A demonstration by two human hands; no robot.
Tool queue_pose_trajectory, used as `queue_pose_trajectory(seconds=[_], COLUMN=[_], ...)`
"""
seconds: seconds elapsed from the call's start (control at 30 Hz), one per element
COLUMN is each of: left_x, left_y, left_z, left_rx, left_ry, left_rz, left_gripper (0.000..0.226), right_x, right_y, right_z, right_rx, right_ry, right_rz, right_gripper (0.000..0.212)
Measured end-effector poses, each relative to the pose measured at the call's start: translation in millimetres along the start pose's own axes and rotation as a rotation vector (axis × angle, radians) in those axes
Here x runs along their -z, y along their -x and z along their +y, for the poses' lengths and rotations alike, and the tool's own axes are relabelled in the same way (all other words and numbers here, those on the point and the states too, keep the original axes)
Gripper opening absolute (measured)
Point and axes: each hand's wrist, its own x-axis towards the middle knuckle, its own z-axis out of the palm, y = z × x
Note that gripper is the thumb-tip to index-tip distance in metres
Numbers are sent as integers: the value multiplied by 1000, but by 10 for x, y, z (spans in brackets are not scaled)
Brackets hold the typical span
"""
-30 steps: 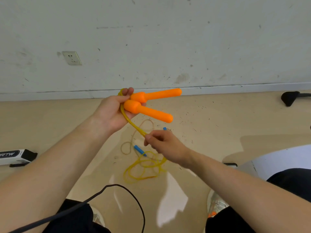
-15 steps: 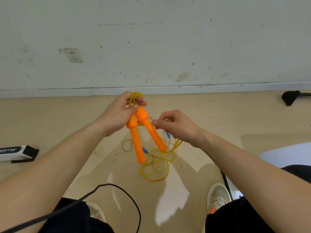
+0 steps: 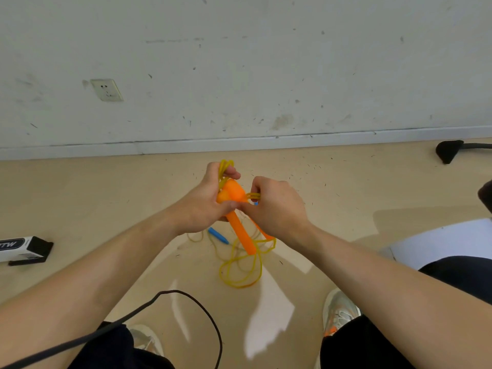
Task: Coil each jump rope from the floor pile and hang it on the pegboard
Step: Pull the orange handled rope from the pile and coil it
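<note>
The right hand [image 3: 277, 209] has closed in and now touches the left hand [image 3: 202, 206]. A black-and-white box [image 3: 24, 249] lies far left on the floor [image 3: 106, 209]. The left hand grips the heads of the orange handles [image 3: 241, 235], with the yellow cord [image 3: 252, 194] looped above its fingers. The right hand pinches cord strands just beside them. Slack loops hang below, over a blue handle [image 3: 218, 235] on the floor.

the white and black box [image 3: 22, 249] on the floor reads "ttw", partly cut off.
</note>
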Motion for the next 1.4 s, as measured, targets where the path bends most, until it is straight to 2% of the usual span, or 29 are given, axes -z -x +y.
queue_pose_trajectory(seconds=[0.03, 0.1, 0.17, 0.23, 0.4, 0.5, 0.6, 0.73, 0.83, 0.9, 1.0, 1.07, 1.13, 1.2, 1.27, 1.3, 1.4], left_x=[-14, -49, -75, -104, -223, -273, -300, -278, -260, -251, -207, -171, -133, -66, 24, 63, 117], left_y=[-10, -34, -48, -65, -98, -131, -182, -210, -200, -195, -202, -211, -220, -234, -236, -224, -161], left_z=[-20, -79, -124, -131, -88, -94, -71, 2, 44, 53, 45, 61, 96, 123, 138, 141, 152], left_rx=[-25, -75, -105, -134, -183, -179, -120, 56, 126, 168, 211, 215, 216, 216, 204, 196, 189], left_ry=[-23, -61, -33, -16, -41, 20, 141, 437, 577, 579, 552, 592, 671, 751, 841, 875, 877], left_rz=[41, 157, 267, 348, 533, 622, 688, 702, 688, 687, 717, 718, 704, 681, 625, 582, 437], left_gripper=[52, 51, 49, 48, 42, 40, 38, 35, 49, 59, 61, 60, 58, 54, 49, 46, 39], right_x=[9, 48, 79, 77, 1, -17, -83, -165, -198, -247, -294, -275, -228, -198, -207, -222, -198], right_y=[-5, -13, 30, 84, 192, 231, 254, 266, 299, 339, 378, 356, 319, 286, 252, 224, 88], right_z=[-21, -65, -132, -189, -268, -271, -243, -214, -240, -250, -265, -269, -243, -168, -64, -4, 158], right_rx=[-20, -113, -228, -280, -256, -193, -47, 176, 271, 333, 311, 165, -11, -104, -109, -99, -93], right_ry=[-47, -342, -737, -907, -847, -768, -592, -251, -52, 25, -101, -349, -646, -835, -869, -847, -798], right_rz=[-20, -97, -158, -147, -127, -144, -111, -45, -31, -10, -2, -37, -186, -447, -618, -632, -517], right_gripper=[24, 15, 20, 26, 22, 19, 20, 22, 28, 34, 27, 26, 38, 50, 54, 54, 43])
